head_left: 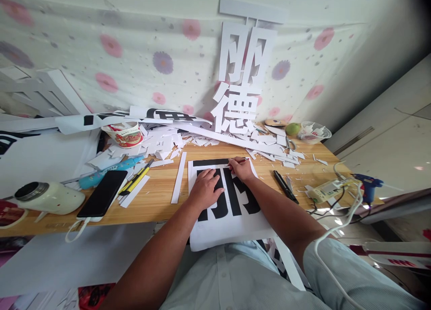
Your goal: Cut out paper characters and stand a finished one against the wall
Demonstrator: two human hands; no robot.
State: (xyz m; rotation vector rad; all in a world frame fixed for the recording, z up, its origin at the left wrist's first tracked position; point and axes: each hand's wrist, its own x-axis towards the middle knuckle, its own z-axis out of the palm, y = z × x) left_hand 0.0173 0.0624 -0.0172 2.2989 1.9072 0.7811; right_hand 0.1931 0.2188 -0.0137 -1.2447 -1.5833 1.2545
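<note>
A wooden table runs along a wall covered with flower-patterned cloth. Nearest is the person's pale shirt, with a white sheet printed with a bold black character just in front of it. The sheet lies on the table, its near end hanging past the front edge. The left hand lies flat on the print, palm down, its fingers a little apart and gripping nothing. The right hand, near the top of the character, has its fingers drawn together around a slim dark tool; mostly covered, it could be a pen or a blade, and I cannot tell which.

Left along the front lie a black phone with a white cable and a pale bottle on its side. Beside the phone is a yellow-and-black cutter. On the right are a black marker, a power strip and a blue glue gun.

Farther in, a narrow white strip lies left of the sheet. Beyond it, a paper tub sits among white scraps. A green fruit and a clear bowl stand at the far right. At the back, two white cut-out characters lean against the cloth, one above the other.
</note>
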